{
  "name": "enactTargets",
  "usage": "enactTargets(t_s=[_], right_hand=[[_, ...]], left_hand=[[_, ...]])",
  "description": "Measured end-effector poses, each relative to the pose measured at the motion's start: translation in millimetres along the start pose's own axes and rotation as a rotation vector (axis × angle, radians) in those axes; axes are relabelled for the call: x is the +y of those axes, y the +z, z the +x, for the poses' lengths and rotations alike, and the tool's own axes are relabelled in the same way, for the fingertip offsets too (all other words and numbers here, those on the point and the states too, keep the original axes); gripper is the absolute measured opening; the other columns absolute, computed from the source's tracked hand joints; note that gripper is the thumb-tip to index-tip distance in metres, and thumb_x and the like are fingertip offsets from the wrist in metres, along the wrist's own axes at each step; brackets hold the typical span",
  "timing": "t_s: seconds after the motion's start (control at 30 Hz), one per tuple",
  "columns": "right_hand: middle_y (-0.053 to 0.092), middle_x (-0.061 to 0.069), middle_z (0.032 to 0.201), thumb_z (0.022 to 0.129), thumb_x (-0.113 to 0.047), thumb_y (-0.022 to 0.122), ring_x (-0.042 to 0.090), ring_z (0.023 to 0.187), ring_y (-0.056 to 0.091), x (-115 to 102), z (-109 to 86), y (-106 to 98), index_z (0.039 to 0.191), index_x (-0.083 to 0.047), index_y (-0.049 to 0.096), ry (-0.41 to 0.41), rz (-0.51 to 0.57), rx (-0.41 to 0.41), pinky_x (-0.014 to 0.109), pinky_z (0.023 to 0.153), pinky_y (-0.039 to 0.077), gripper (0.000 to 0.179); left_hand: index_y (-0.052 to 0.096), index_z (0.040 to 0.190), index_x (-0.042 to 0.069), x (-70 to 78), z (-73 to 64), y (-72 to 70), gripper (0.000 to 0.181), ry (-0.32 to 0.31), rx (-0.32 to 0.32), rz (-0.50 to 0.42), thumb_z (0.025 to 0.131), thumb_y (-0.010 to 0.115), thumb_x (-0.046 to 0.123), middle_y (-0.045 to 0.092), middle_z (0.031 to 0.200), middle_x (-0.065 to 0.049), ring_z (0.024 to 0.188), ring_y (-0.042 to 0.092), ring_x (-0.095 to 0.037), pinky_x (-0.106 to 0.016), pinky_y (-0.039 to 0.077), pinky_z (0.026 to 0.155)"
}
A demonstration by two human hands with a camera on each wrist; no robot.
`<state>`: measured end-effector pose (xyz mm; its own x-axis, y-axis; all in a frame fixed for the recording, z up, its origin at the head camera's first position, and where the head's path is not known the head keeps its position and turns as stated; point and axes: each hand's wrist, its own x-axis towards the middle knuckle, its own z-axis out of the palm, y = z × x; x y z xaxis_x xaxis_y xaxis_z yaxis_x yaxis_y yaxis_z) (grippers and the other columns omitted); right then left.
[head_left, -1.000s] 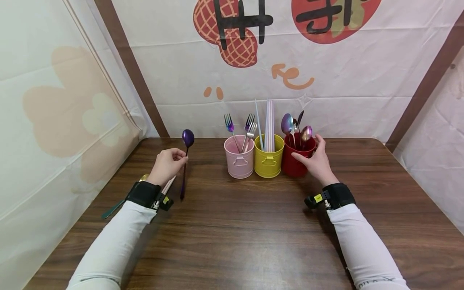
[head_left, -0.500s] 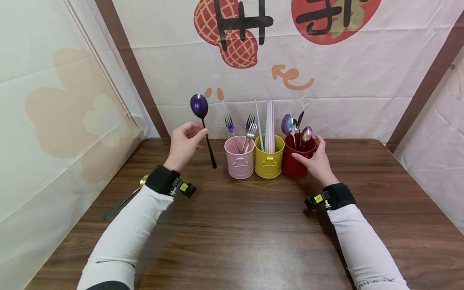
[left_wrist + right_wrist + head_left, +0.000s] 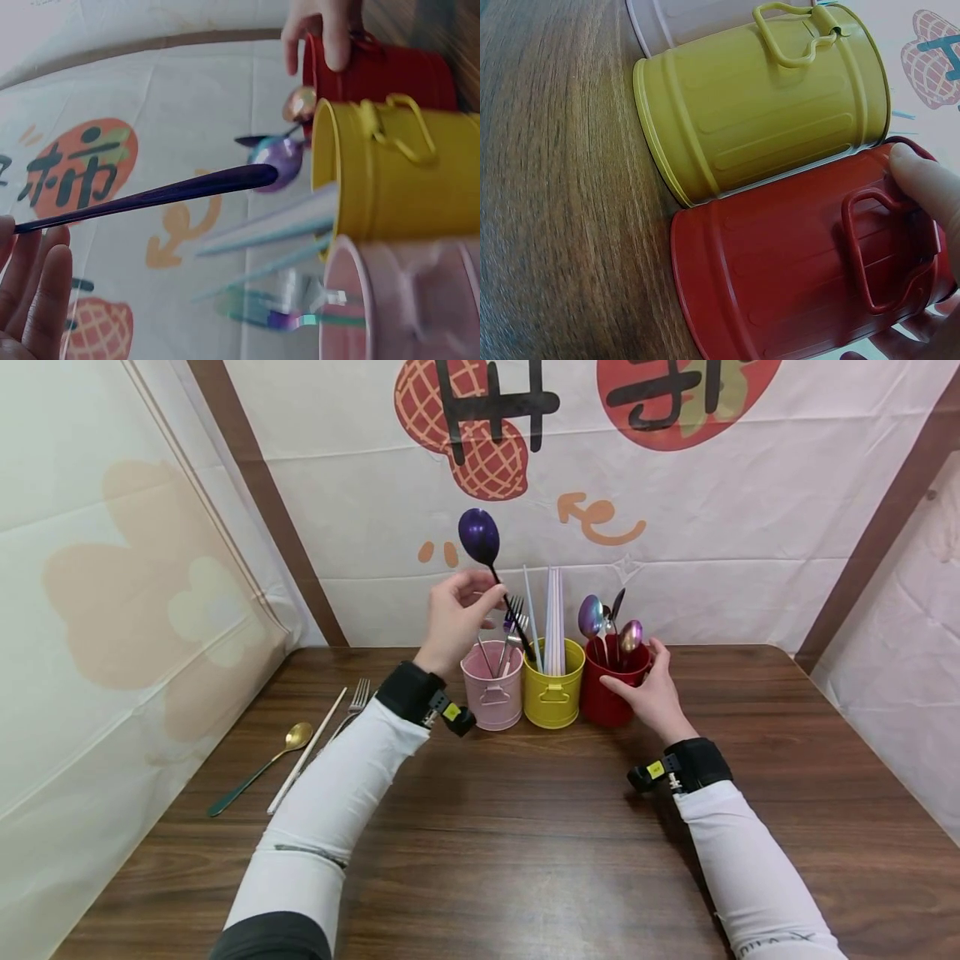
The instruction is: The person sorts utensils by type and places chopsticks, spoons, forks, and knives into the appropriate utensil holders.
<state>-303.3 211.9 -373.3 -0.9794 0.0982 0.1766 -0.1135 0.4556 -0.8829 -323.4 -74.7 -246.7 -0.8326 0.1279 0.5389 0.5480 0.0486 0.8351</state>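
Note:
My left hand [image 3: 459,614] pinches a dark purple spoon [image 3: 478,535] by its thin handle, bowl up and handle slanting down to the right, above the pink bucket [image 3: 492,697]. In the left wrist view the spoon's handle [image 3: 150,198] reaches toward the buckets. My right hand [image 3: 651,693] grips the red bucket [image 3: 606,700] near its rim, thumb in front and fingers round the far side. Several spoons [image 3: 591,617] stand in the red bucket. Between the two stands the yellow bucket [image 3: 553,703], holding chopsticks [image 3: 555,618]; forks [image 3: 517,627] stand in the pink one, partly hidden by the left hand.
On the left of the wooden table [image 3: 525,843] lie a gold spoon with a green handle [image 3: 296,737], a pair of pale chopsticks [image 3: 309,752] and a silver fork [image 3: 359,695], partly behind my left sleeve. A printed cloth [image 3: 360,510] hangs behind the buckets.
My left hand has lifted the purple spoon from the left and carried it up and right, over the pink bucket. The right hand stays on the red bucket.

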Motion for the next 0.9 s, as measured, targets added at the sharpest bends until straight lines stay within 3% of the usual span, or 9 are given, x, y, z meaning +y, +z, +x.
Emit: enactTargets(t_s=[0.23, 0.53, 0.9], right_hand=[[0.023, 0.026, 0.152, 0.088, -0.032, 0.073, 0.041, 0.138, 0.027, 1.0, 0.8, -0.1, 0.152, -0.011, 0.001, -0.001, -0.003, 0.002, 0.058, 0.108, 0.027, 0.098], [0.023, 0.026, 0.152, 0.087, -0.031, 0.074, 0.04, 0.137, 0.028, 0.8, 1.5, 0.4, 0.151, -0.008, 0.001, -0.01, -0.025, 0.016, 0.056, 0.109, 0.026, 0.099], [0.021, 0.025, 0.153, 0.088, -0.033, 0.073, 0.04, 0.138, 0.028, -0.6, 0.0, -0.1, 0.151, -0.008, 0.0, -0.005, -0.029, 0.009, 0.056, 0.109, 0.026, 0.1]], left_hand=[[0.064, 0.098, -0.004, 3.0, 11.0, 30.4, 0.011, 0.009, 0.043, -0.076, 0.091, 0.067, 0.005, 0.07, 0.092, -0.014, 0.079, 0.068, -0.02, -0.034, 0.057, 0.062], [0.066, 0.1, 0.0, -3.3, 14.2, 61.0, 0.013, -0.028, 0.046, -0.075, 0.091, 0.069, 0.009, 0.071, 0.093, -0.009, 0.082, 0.068, -0.019, -0.031, 0.056, 0.064], [0.066, 0.101, -0.002, -26.9, 14.4, 84.9, 0.014, -0.076, -0.04, 0.055, 0.091, 0.068, 0.008, 0.07, 0.096, -0.013, 0.084, 0.069, -0.021, -0.03, 0.057, 0.067]])
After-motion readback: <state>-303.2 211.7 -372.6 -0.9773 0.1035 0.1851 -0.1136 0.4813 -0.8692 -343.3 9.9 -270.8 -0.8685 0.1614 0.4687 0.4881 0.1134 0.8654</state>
